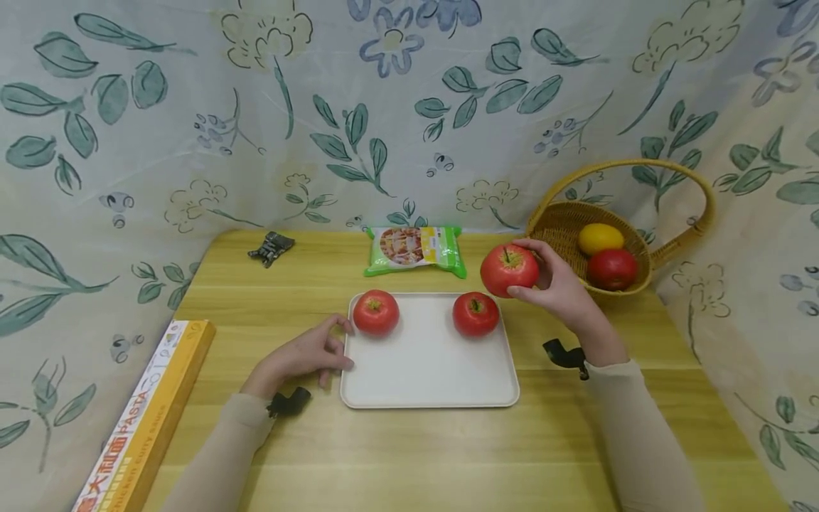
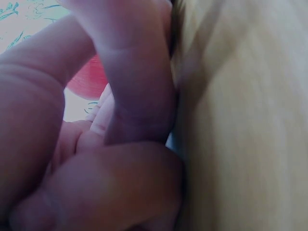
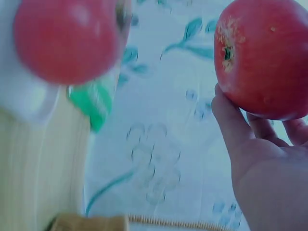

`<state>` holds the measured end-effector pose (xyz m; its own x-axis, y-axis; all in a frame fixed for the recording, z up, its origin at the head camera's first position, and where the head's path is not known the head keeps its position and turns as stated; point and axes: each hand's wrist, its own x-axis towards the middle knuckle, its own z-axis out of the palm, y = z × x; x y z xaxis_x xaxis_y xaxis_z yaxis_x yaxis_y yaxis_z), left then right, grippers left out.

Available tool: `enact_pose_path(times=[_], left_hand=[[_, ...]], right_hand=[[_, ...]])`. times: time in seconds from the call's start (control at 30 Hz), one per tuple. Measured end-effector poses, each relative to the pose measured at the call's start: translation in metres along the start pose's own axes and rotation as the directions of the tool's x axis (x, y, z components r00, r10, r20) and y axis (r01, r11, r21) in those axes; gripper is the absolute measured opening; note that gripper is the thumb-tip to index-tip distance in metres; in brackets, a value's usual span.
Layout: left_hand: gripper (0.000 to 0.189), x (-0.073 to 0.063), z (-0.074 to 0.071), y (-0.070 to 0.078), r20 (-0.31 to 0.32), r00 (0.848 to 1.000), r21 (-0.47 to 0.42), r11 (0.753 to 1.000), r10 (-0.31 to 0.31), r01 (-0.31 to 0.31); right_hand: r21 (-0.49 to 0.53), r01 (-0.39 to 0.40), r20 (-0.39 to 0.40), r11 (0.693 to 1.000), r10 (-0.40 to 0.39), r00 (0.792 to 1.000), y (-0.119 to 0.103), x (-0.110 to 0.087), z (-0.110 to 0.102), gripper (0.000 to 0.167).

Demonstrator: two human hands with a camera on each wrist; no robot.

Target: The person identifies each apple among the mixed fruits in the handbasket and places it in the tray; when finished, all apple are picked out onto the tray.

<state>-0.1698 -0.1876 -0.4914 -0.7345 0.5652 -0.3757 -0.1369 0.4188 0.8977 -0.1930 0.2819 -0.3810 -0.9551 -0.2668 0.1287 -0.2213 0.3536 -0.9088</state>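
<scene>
My right hand (image 1: 563, 288) grips a red apple (image 1: 508, 270) between thumb and fingers, raised beyond the tray's back right corner. In the right wrist view the same apple (image 3: 264, 57) rests against the fingertips, its stem end facing left. A white rectangular tray (image 1: 429, 373) lies on the table with two more red apples: one apple (image 1: 375, 313) at its back left, the other apple (image 1: 475, 314) at its back right. Beside the tray's left edge, my left hand (image 1: 313, 352) rests with fingers loosely bent, thumb and index tips at the rim. No object shows in its grasp.
At the back right stands a wicker basket (image 1: 557, 220) with a tall handle, holding a lemon (image 1: 600, 240) and a dark red fruit (image 1: 612, 269). A green food packet (image 1: 414, 250) lies behind the tray. A yellow pasta box (image 1: 153, 412) is at left, a crumpled dark item (image 1: 271, 247) at back left.
</scene>
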Motion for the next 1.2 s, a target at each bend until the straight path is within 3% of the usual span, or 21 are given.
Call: enact_pose_path(times=[0.23, 0.53, 0.73, 0.9, 1.2], left_hand=[[0.062, 0.000, 0.000, -0.002, -0.004, 1.000, 0.002, 1.000, 0.004, -0.004], [0.063, 0.002, 0.000, 0.001, -0.008, 1.000, 0.012, 1.000, 0.004, -0.004], [0.064, -0.001, 0.000, 0.001, -0.002, 1.000, 0.010, 1.000, 0.001, -0.001], [0.065, -0.002, 0.000, 0.001, 0.004, 1.000, 0.006, 1.000, 0.004, -0.004], [0.065, 0.000, -0.001, -0.001, 0.008, 1.000, 0.005, 1.000, -0.004, 0.004]], right_hand=[[-0.009, 0.096, 0.169, 0.995, -0.093, 0.981, -0.012, -0.007, 0.049, 0.075], [0.056, -0.021, 0.386, 0.998, -0.003, 0.923, -0.020, -0.026, 0.131, 0.074], [0.040, -0.069, 0.465, 0.997, 0.043, 0.884, -0.009, -0.030, 0.175, 0.074], [0.008, -0.054, 0.469, 0.998, 0.044, 0.882, -0.001, -0.030, 0.190, 0.074], [-0.007, -0.070, 0.489, 0.998, 0.064, 0.870, 0.006, -0.030, 0.197, 0.071]])
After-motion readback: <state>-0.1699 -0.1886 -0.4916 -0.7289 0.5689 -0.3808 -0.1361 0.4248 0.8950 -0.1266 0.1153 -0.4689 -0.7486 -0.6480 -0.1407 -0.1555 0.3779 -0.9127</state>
